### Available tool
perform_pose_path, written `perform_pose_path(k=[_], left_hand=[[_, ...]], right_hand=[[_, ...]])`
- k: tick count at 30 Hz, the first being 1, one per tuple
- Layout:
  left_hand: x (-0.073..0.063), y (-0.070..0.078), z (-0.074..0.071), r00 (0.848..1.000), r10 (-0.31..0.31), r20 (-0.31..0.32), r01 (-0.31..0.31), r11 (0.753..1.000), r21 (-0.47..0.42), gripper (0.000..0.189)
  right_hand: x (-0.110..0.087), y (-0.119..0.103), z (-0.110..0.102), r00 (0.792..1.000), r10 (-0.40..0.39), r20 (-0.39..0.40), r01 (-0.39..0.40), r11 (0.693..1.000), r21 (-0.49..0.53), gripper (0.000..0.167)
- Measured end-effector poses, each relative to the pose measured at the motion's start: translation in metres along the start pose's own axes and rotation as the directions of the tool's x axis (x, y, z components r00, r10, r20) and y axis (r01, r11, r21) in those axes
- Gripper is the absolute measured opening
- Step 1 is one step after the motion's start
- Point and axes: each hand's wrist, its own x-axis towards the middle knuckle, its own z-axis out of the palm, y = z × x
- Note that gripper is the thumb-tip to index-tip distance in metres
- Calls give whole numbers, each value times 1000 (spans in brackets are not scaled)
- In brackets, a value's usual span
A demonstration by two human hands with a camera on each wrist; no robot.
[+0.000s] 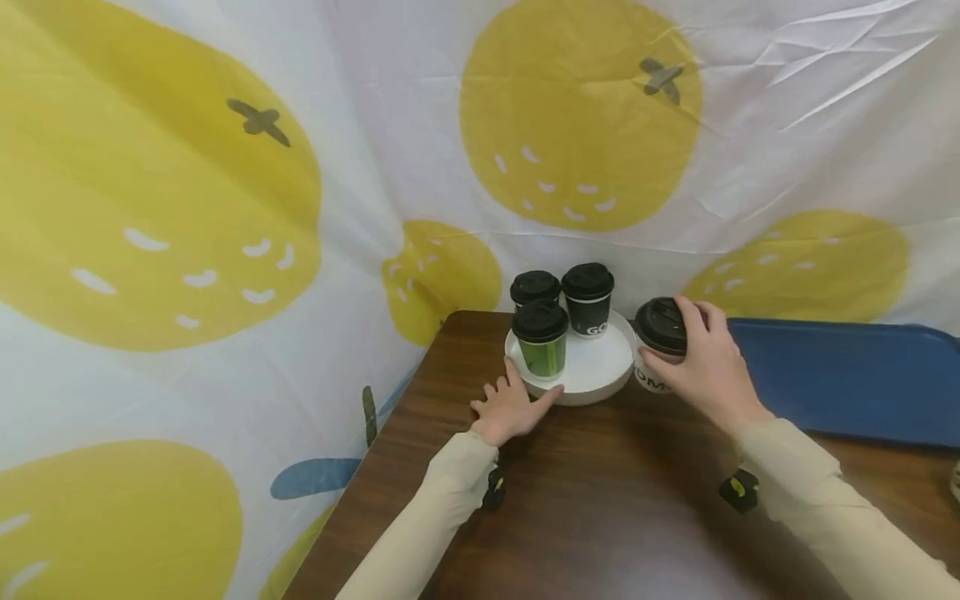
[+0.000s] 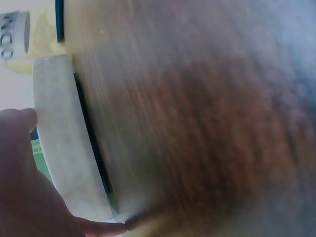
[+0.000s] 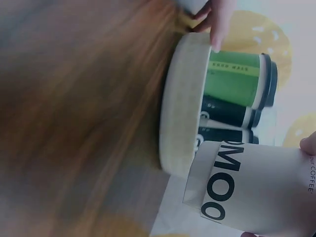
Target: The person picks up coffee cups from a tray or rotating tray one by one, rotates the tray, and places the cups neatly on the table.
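Observation:
My right hand [image 1: 708, 367] grips a white paper coffee cup [image 3: 242, 185] with black lettering and a black lid [image 1: 662, 325], from above and around its upper part. The cup is held up beside the right side of a round white tray [image 1: 600, 392], its base about level with the tray's rim. At the tray's front left, my left hand [image 1: 510, 408] has its fingers spread, with the thumb touching the rim. A green cup [image 1: 543, 354] with a black lid stands on the tray, in front of a black cup [image 1: 588, 304] and another black-lidded cup [image 1: 534, 287], which is partly hidden.
A blue rectangular tray [image 1: 840, 383] lies on the brown wooden table [image 1: 600, 500] to the right. Behind the table hangs a white cloth [image 1: 360, 167] printed with yellow fruit. A small object [image 1: 956, 482] shows at the far right edge.

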Motion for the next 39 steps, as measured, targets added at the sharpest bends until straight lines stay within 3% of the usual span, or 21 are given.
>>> perform_pose_path(k=[16,22,29,34,39], left_hand=[[3,-8,2,1000,-5,15,5,1000,-10,114],[3,-9,2,1000,15,-6,-15,1000,-18,114],[2,-6,-2,1000,25,-5,-25,1000,-15,114],[0,-2,-3,999,37,-4,-37,999,-25,114],[1,1,0,999,33,9,-33,999,-14,115]], right_hand=[[-55,40,-39,991,121,-59,-128,983,-134,84],[-68,53,-48,984,63,-169,-101,968,-228,82],[-81,68,-62,940,-44,-339,-81,935,-346,89],[-87,74,-75,922,-39,-386,-124,913,-389,116],[-96,79,-85,921,10,-390,-180,898,-401,117]])
